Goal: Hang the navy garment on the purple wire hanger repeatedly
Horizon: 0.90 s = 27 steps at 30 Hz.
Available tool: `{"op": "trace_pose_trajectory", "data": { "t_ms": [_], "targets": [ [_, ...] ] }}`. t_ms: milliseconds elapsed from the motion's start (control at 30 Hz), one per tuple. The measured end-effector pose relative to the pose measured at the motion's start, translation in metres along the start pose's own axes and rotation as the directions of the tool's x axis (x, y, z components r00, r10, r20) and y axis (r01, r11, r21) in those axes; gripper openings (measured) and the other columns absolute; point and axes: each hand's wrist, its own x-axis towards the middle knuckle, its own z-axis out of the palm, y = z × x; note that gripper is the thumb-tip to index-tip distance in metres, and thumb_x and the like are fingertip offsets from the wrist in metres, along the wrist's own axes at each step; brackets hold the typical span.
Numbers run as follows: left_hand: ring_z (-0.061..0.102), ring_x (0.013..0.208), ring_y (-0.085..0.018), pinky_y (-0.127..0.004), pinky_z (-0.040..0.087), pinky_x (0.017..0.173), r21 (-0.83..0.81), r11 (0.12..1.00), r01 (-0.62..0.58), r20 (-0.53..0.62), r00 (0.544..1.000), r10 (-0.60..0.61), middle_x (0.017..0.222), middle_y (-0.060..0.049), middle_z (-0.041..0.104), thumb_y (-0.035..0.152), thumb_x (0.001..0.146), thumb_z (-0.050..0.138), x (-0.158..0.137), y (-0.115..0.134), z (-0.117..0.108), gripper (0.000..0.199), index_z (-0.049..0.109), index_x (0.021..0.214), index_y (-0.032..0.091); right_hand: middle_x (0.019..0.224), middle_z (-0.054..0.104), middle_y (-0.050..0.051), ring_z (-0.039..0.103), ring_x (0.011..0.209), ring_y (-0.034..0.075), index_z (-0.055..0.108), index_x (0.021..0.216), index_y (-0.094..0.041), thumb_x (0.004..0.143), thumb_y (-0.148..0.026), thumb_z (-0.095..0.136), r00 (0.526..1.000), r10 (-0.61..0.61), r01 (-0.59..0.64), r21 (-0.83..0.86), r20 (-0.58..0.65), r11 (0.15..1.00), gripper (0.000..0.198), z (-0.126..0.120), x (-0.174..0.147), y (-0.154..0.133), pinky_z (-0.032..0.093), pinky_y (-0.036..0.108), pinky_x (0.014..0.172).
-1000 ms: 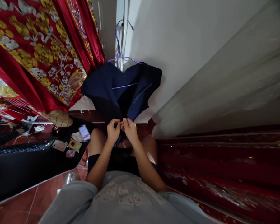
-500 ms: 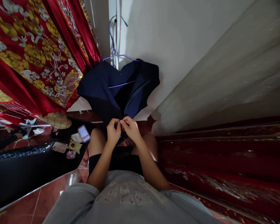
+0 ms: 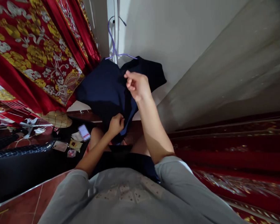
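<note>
We have the dark blue jacket (image 3: 102,84) in the middle of the frame, hanging from a purple hanger (image 3: 121,55) whose hook is up beside a white pole (image 3: 116,34) at the top centre. Our left hand (image 3: 116,125) is just below the centre, at the lower front of the jacket; its grip is pressed together on the cloth there, with the fingertips turned out of our sight. Our right hand (image 3: 138,86) is higher, in front of the jacket's upper right part, with the palm side showing, the fingers curled and the thumb and forefinger close together; we cannot tell whether that grip pinches anything. The two hands are well apart. Behind the jacket we see a pale wall (image 3: 177,37), with a greyish sheer cloth (image 3: 224,81) slanting across the right side. Red cloth with gold and silver flowers (image 3: 39,53) fills the upper left, and more red decorated cloth (image 3: 247,161) lies at the lower right. At the left a black worktop (image 3: 21,174) bears a phone (image 3: 60,146), a yellow packet (image 3: 75,145) and a small pink packet (image 3: 71,153), all near one another, with a blurred-out item (image 3: 84,132) just above them. Our grey shirt (image 3: 121,211) takes up the bottom centre, and reddish floor tiles (image 3: 21,202) show at the lower left.
</note>
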Motion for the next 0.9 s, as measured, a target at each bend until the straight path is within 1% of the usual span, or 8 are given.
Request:
{"op": "trace_pose_trajectory", "data": {
  "t_ms": [100, 167, 267, 367, 467, 567, 700, 900],
  "targets": [
    [0.059, 0.064, -0.019, -0.032, 0.050, 0.073, 0.075, 0.996, -0.043, 0.189, 0.982, 0.029, 0.070, -0.003, 0.060, 0.006, 0.078, 0.066, 0.030, 0.009, -0.033, 0.017, 0.058, 0.073, 0.020, 0.060, 0.055, -0.004, 0.055, 0.051, 0.004, 0.062, 0.083, -0.016, 0.092, -0.044, 0.070, 0.997, -0.056, 0.057, -0.021, 0.054, 0.998, 0.031, 0.012, -0.003, -0.017, 0.030, 0.013, 0.042],
    [0.063, 0.070, -0.019, -0.032, 0.053, 0.078, 0.052, 0.992, -0.117, 0.192, 0.976, 0.105, 0.075, -0.004, 0.065, 0.009, 0.080, 0.069, 0.054, 0.027, -0.065, 0.012, 0.064, 0.077, 0.019, 0.058, 0.055, -0.005, 0.054, 0.048, 0.005, 0.062, 0.082, -0.016, 0.091, -0.044, 0.071, 0.994, -0.057, 0.061, -0.040, 0.092, 0.997, 0.031, 0.017, -0.016, -0.017, 0.032, 0.014, 0.042],
    [0.069, 0.095, -0.019, -0.032, 0.053, 0.092, 0.030, 0.950, -0.309, -0.116, 0.943, 0.311, 0.104, -0.006, 0.071, 0.023, 0.096, 0.058, 0.086, 0.068, -0.110, 0.019, 0.066, 0.113, 0.019, 0.056, 0.054, -0.005, 0.052, 0.044, 0.006, 0.061, 0.080, -0.018, 0.089, -0.047, 0.073, 0.990, -0.061, 0.069, -0.063, 0.125, 0.996, 0.032, 0.018, -0.033, -0.018, 0.033, 0.017, 0.040],
    [0.069, 0.098, -0.018, -0.032, 0.053, 0.093, 0.153, 0.917, -0.370, -0.168, 0.904, 0.393, 0.108, -0.007, 0.071, 0.033, 0.105, 0.048, 0.110, 0.103, -0.136, 0.025, 0.065, 0.119, 0.020, 0.056, 0.054, -0.005, 0.050, 0.044, 0.007, 0.059, 0.078, -0.020, 0.087, -0.049, 0.075, 0.981, -0.123, 0.138, -0.096, 0.147, 0.986, 0.035, 0.017, -0.036, -0.024, 0.034, 0.020, 0.041],
    [0.069, 0.094, -0.019, -0.033, 0.053, 0.090, 0.276, 0.868, -0.412, -0.082, 0.890, 0.448, 0.099, -0.006, 0.070, 0.035, 0.106, 0.048, 0.120, 0.117, -0.142, 0.023, 0.066, 0.105, 0.021, 0.054, 0.052, -0.005, 0.047, 0.044, 0.008, 0.055, 0.074, -0.021, 0.086, -0.049, 0.075, 0.969, -0.198, 0.221, -0.161, 0.145, 0.962, 0.036, 0.015, -0.029, -0.020, 0.033, 0.021, 0.041],
    [0.069, 0.093, -0.020, -0.035, 0.053, 0.090, 0.343, 0.845, -0.411, -0.095, 0.880, 0.466, 0.094, -0.005, 0.070, 0.032, 0.105, 0.048, 0.119, 0.111, -0.140, 0.021, 0.066, 0.100, 0.022, 0.048, 0.046, -0.006, 0.042, 0.040, 0.008, 0.048, 0.067, -0.023, 0.084, -0.049, 0.077, 0.964, -0.239, 0.261, -0.224, 0.121, 0.939, 0.043, 0.012, -0.024, -0.001, 0.028, 0.022, 0.039],
    [0.069, 0.091, -0.019, -0.035, 0.050, 0.094, 0.360, 0.865, -0.349, -0.150, 0.894, 0.423, 0.090, -0.003, 0.070, 0.027, 0.104, 0.050, 0.113, 0.094, -0.138, 0.018, 0.066, 0.099, 0.020, 0.046, 0.044, -0.007, 0.039, 0.037, 0.008, 0.044, 0.066, -0.023, 0.085, -0.047, 0.074, 0.967, -0.230, 0.250, -0.238, 0.108, 0.939, 0.043, 0.014, -0.025, 0.015, 0.027, 0.023, 0.039],
    [0.067, 0.096, -0.020, -0.035, 0.049, 0.092, 0.368, 0.859, -0.357, -0.014, 0.921, 0.389, 0.094, -0.004, 0.069, 0.037, 0.104, 0.053, 0.111, 0.105, -0.142, 0.021, 0.062, 0.107, 0.019, 0.049, 0.047, -0.006, 0.043, 0.040, 0.009, 0.049, 0.072, -0.023, 0.090, -0.039, 0.068, 0.963, -0.264, 0.269, -0.296, 0.057, 0.917, 0.031, 0.013, -0.021, 0.016, 0.031, 0.024, 0.043]
  ]
}}
